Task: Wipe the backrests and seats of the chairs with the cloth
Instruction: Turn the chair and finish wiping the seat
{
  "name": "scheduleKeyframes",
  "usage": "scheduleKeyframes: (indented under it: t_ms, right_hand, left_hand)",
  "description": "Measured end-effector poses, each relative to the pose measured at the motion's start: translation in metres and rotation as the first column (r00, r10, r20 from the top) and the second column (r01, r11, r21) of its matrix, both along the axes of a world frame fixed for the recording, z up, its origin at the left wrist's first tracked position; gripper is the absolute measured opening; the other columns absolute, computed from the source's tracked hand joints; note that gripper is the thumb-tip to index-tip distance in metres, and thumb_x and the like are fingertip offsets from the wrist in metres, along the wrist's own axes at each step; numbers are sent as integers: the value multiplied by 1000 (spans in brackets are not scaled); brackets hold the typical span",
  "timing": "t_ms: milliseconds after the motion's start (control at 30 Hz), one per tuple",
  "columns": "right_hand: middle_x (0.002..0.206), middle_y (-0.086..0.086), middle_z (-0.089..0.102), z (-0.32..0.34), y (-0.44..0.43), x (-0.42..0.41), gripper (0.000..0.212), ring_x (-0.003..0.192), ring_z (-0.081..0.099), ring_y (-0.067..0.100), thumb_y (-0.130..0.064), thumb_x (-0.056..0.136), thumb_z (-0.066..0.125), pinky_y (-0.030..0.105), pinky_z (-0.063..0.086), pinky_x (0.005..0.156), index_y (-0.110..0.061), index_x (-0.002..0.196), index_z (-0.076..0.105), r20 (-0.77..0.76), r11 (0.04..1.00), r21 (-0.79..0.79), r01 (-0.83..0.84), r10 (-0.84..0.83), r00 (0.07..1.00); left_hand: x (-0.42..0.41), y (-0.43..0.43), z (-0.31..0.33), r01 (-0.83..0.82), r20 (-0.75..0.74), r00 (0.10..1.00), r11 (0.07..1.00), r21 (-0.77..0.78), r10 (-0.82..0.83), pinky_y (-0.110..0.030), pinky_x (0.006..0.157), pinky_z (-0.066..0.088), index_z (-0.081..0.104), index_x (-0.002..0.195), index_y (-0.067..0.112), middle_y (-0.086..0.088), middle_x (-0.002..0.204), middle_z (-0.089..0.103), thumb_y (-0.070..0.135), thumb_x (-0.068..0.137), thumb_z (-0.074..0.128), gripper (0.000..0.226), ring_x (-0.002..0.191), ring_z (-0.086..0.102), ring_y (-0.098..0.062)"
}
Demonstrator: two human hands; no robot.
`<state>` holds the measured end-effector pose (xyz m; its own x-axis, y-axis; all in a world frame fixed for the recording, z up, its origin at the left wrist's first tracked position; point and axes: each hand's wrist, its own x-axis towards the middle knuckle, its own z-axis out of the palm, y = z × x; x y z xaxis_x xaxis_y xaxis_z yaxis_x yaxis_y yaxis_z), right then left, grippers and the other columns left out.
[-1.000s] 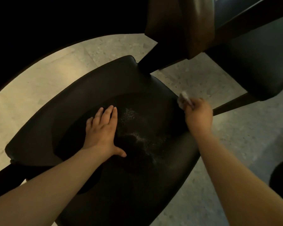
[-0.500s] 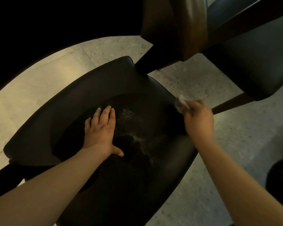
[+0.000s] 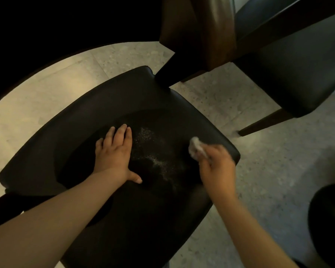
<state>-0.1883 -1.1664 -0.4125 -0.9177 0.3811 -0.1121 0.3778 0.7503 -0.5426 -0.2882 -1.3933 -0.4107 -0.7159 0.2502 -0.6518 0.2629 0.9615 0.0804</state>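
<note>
The right grip [image 3: 218, 167], curled round the crumpled cloth [image 3: 195, 148], has slid inward from the right edge of the chair seat [image 3: 75, 132], while the left grip [image 3: 112, 151] lies flat mid-seat.

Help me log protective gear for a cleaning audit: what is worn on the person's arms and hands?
Both arms are bare to the frame edge: no sleeve on the left forearm or right forearm. No gloves, no watch or bracelet at either wrist. The left hand shows no ring; the right hand is too blurred to tell.
</note>
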Motion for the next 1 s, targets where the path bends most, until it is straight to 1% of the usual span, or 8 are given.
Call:
scheduleKeyframes:
  t_ms: [167,233,333,500,667,767,867,1000]
  right_hand:
    - [116,1,56,-17,43,-45,30,107,52,21,-19,96,52,31,43,87,-23,124,64,88,976,113,187,-198,976]
    - [116,2,56,-23,35,-39,30,106,52,20,-19,95,55,28,41,89,-22,124,62,107,971,127,204,-218,970]
    - [112,-2,55,-21,7,-6,31,100,51,13,-19,91,60,23,40,83,-24,122,62,67,982,150,119,-130,989]
    - [102,-16,51,-3,-2,33,27,89,53,6,-19,90,62,22,47,75,-27,115,67,47,1000,10,-14,14,999]
    - [113,0,57,-10,58,-14,26,104,54,18,-22,96,52,35,47,92,-19,119,66,77,969,85,231,-237,968]
    - [114,4,58,-20,57,-24,27,106,54,21,-21,98,50,30,43,89,-17,119,66,91,948,33,317,-319,943]
    - [116,-1,56,-21,27,8,28,105,50,12,-18,94,55,25,39,87,-22,121,63,30,962,72,262,-265,964]
    - [109,-15,53,-14,-3,56,29,96,53,6,-20,91,59,24,48,82,-29,118,64,48,994,-29,108,-107,993]
  left_hand:
    - [0,-1,-2,0,-13,1000,1000,-9,0,-49,121,4,-17,152,18,0,159,-22,63,54,83,147,147,-16,-27]
    - [1,0,-2,-1,-13,1000,1000,-16,0,-50,121,4,-17,152,18,-1,159,-21,62,54,84,147,147,-16,-28]
    - [0,2,-2,-2,-14,1000,1000,-21,1,-50,121,4,-17,152,18,-2,160,-20,61,55,84,147,147,-15,-28]
    - [1,1,-1,9,-17,1000,1000,-25,-9,-49,121,4,-17,152,18,-2,159,-21,62,55,83,147,147,-15,-29]
    - [1,2,0,8,-18,1000,1000,-22,-8,-49,121,4,-16,152,18,-2,160,-20,62,55,84,146,147,-15,-28]
    - [1,3,0,3,-22,1000,1000,-26,-3,-49,121,4,-16,152,19,-1,160,-20,61,55,84,146,148,-15,-28]
    - [1,2,-1,6,-24,1000,1000,-28,-6,-49,120,4,-17,152,19,-1,159,-21,62,54,84,147,147,-15,-28]
    - [2,2,-2,11,-24,1000,1000,-26,-12,-49,120,4,-17,151,18,-1,159,-22,63,54,83,147,147,-16,-28]
